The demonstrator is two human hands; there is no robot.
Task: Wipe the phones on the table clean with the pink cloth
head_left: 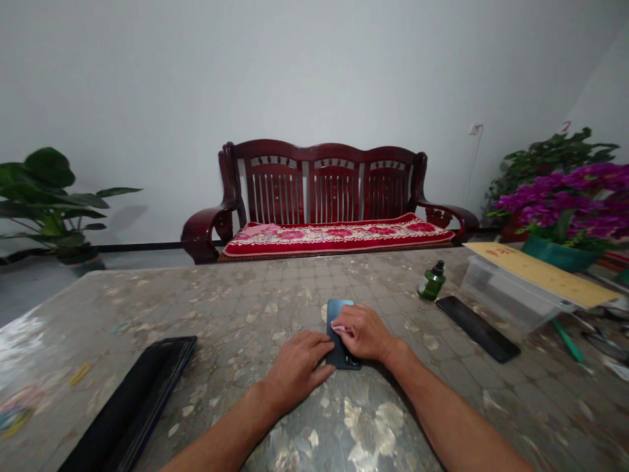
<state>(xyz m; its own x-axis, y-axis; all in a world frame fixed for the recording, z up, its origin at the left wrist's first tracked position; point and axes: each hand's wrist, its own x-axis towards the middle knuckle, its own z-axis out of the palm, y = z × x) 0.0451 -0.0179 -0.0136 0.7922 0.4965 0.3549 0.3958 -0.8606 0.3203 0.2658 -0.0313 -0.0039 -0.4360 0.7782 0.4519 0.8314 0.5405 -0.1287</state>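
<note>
Below the centre of the frame, a dark phone [338,356] is laid on the table [236,314]; its left edge is touched by the left hand [302,360], its grip spread; over it, a pinkish cloth [339,327] is pinched by the right hand [366,331], grip narrow; light, even pressure seems best, with the phone firmly braced.

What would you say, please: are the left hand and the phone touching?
Touching: the head view shows the left hand with fingertips on the phone.
</note>
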